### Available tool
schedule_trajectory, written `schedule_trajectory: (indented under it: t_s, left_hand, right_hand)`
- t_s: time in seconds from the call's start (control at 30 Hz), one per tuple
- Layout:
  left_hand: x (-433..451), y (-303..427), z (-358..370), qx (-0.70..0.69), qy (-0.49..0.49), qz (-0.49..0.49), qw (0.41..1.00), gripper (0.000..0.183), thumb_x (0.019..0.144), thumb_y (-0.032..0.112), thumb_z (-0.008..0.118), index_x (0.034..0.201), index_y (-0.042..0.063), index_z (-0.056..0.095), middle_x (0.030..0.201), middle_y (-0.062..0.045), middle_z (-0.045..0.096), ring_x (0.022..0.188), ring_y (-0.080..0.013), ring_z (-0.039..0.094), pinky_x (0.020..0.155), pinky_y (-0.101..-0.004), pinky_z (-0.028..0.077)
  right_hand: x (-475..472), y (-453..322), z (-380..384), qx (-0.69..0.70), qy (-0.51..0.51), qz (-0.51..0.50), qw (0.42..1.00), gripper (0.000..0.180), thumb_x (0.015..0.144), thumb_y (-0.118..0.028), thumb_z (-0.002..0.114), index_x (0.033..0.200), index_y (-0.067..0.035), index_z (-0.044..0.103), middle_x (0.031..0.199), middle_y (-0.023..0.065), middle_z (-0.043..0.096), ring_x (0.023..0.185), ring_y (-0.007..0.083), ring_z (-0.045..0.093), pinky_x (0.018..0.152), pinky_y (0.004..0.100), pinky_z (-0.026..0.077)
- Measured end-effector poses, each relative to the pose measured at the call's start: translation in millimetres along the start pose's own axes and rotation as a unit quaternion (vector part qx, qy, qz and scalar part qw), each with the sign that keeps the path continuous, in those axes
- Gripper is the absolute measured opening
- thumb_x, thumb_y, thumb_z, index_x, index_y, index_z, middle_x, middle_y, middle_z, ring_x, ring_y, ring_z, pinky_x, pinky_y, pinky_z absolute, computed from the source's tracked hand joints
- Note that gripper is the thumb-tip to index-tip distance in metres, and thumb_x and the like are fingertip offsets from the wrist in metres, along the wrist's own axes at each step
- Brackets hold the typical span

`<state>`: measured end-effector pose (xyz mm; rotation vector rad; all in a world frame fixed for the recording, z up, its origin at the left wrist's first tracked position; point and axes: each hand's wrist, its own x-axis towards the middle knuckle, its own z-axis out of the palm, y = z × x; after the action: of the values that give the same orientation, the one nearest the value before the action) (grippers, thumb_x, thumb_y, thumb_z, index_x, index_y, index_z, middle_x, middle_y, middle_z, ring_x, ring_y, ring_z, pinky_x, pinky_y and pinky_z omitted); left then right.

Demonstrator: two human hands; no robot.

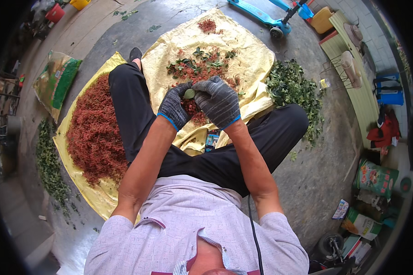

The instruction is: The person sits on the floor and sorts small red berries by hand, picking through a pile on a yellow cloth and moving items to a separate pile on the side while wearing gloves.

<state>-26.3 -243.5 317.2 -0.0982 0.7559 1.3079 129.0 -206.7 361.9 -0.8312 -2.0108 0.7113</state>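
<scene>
My left hand [175, 105] and my right hand [219, 100] wear grey knit gloves with blue cuffs. They meet over a yellow woven plastic sheet [158, 58], gripping a sprig of small red berries [190, 106], apparently Sichuan pepper. One green leaf [189, 94] shows between my fingertips; the fingers hide the stem. Just beyond lies a loose pile of red berry clusters mixed with green leaves [206, 65]. A smaller berry heap [207, 25] sits near the sheet's far edge. Left of my leg, a large mound of red berry clusters [94, 134] covers another yellow sheet [63, 146].
Green leaves are heaped on the floor at right [292, 84] and far left [50, 165]. A phone [211, 140] lies between my thighs. A blue scooter [258, 12] stands beyond the sheet, and a printed sack [56, 80] at left. A black cable [254, 230] runs down my shirt.
</scene>
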Motion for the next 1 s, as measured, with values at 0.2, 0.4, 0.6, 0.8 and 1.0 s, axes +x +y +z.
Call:
schedule_trajectory:
  t_s: [0.2,0.4,0.6,0.8,1.0]
  left_hand:
    - [0.3,2.5,-9.0,0.004,-0.051,0.014,0.999,0.016,0.101,0.014,0.059,0.110,0.001,0.062,0.086,-0.011,0.066,0.072,-0.0211,0.065,0.057,-0.0304,0.056]
    - [-4.9,1.4,-8.3,-0.009,-0.144,0.011,0.990,0.019,0.101,0.015,0.059,0.115,0.003,0.062,0.099,-0.013,0.070,0.079,-0.0224,0.069,0.065,-0.0343,0.058]
    - [-17.8,0.7,-3.4,-0.011,-0.265,-0.019,0.964,0.024,0.098,0.016,0.063,0.119,0.004,0.062,0.107,-0.012,0.069,0.090,-0.0237,0.069,0.077,-0.0369,0.057]
    - [-21.9,19.6,-4.9,-0.017,-0.217,0.004,0.976,0.026,0.098,0.018,0.062,0.118,0.003,0.062,0.111,-0.016,0.067,0.086,-0.0243,0.067,0.073,-0.0363,0.057]
    - [-51.1,52.2,-7.0,0.067,-0.165,0.082,0.981,0.032,0.095,0.015,0.064,0.119,-0.004,0.059,0.116,-0.020,0.066,0.089,-0.0242,0.069,0.068,-0.0331,0.058]
  right_hand:
    - [0.9,22.5,-3.0,0.448,0.018,0.368,0.815,0.017,0.092,-0.011,0.067,0.107,-0.003,0.070,0.072,0.0014,0.066,0.052,0.0088,0.056,0.047,0.0236,0.044]
    - [-3.0,46.3,7.9,0.610,0.013,0.448,0.654,0.009,0.090,-0.018,0.067,0.093,-0.010,0.067,0.074,0.0029,0.066,0.058,0.0176,0.062,0.053,0.0334,0.052]
    - [-0.4,53.0,-7.6,0.608,0.050,0.507,0.609,0.011,0.094,-0.023,0.065,0.088,-0.015,0.062,0.072,0.0009,0.062,0.061,0.0205,0.062,0.056,0.0385,0.053]
    - [4.6,47.8,-17.2,0.632,0.085,0.458,0.619,0.014,0.099,-0.024,0.060,0.087,-0.018,0.058,0.064,-0.0062,0.052,0.051,0.0117,0.048,0.049,0.0327,0.040]
    - [2.4,34.7,-24.6,0.686,0.001,0.394,0.611,0.007,0.097,-0.020,0.063,0.092,-0.015,0.061,0.060,-0.0068,0.050,0.048,0.0096,0.047,0.045,0.0281,0.041]
